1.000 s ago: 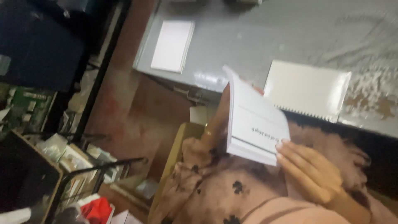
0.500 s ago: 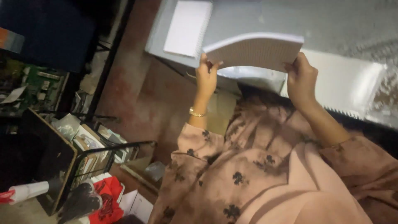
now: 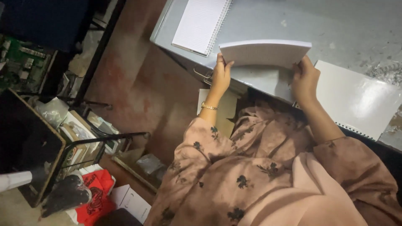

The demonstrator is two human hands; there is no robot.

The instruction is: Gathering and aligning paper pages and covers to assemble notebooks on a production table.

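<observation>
A thick stack of white paper sheets (image 3: 264, 53) is held flat above the near edge of a grey metal table (image 3: 318, 25). My left hand (image 3: 221, 76) grips the stack's left corner. My right hand (image 3: 305, 79) grips its right corner. A spiral-bound lined notebook (image 3: 200, 24) lies on the table to the far left. Another spiral-bound pad with a glossy white cover (image 3: 360, 98) lies at the right, by my right forearm. My lap in a pink floral garment (image 3: 259, 175) fills the lower part of the view.
Metal shavings (image 3: 387, 71) are scattered on the table's right side. A brown floor (image 3: 125, 79) lies left of the table. A black wire rack with booklets (image 3: 83, 138), a red bag (image 3: 92, 192) and a green circuit board (image 3: 19, 62) stand at the left.
One second ago only my right hand held the stack upright near my lap. Both hands have since taken it by the corners, laid it flat and brought it over the table edge.
</observation>
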